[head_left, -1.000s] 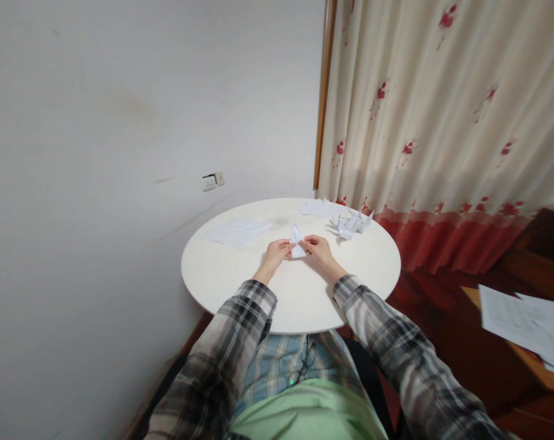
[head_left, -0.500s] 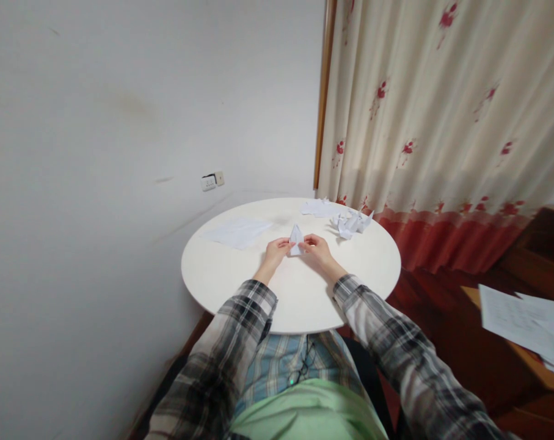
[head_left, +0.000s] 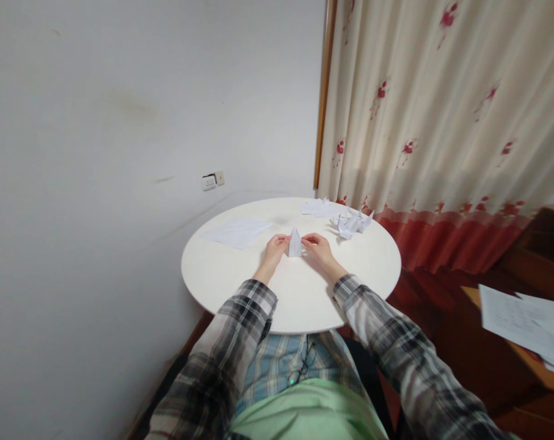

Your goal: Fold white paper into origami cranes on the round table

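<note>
A small piece of white folded paper (head_left: 295, 244), narrow and pointed at the top, stands near the middle of the round white table (head_left: 286, 299). My left hand (head_left: 277, 247) pinches its left edge between thumb and fingers. On the opposite edge my right hand (head_left: 317, 245) has its fingertips closed on the paper as well. The paper's far side is hidden from me.
Flat white sheets (head_left: 237, 232) lie on the table's left. Folded paper figures (head_left: 350, 225) sit at the right back, beside another flat sheet (head_left: 317, 209). A wall is at the left, a curtain (head_left: 418, 122) behind. Printed papers (head_left: 524, 324) rest on furniture at right.
The folded paper has turned slightly between my hands and shows a different face. My fingers have shifted from its front toward its side edges. My arms stay in place.
</note>
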Tool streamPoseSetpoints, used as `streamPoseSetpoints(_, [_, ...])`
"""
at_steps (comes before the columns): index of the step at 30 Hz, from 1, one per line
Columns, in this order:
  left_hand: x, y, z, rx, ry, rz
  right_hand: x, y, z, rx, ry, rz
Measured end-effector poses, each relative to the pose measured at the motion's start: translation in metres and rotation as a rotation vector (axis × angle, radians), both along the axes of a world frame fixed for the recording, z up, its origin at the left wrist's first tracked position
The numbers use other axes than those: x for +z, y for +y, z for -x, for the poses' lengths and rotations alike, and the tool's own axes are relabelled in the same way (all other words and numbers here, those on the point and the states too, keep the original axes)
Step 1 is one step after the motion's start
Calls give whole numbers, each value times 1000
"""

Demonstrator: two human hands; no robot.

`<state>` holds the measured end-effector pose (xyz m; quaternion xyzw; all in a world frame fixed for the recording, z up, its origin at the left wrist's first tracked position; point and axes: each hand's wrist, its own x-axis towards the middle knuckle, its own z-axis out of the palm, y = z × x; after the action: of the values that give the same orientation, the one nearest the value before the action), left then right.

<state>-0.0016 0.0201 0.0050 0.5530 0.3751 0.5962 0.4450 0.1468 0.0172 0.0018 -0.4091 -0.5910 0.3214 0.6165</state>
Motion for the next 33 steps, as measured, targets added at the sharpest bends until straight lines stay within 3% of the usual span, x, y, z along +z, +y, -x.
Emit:
streamPoseSetpoints(14, [3,-5,0,-70,44,61,0,0,-1,4,-12,48])
streamPoseSetpoints(29, [0,-2,1,-83,75,169,7,-15,10,302,87,56])
streamPoseSetpoints(33, [-1,-1,2,-58,84,158,10,-16,8,281,84,31])
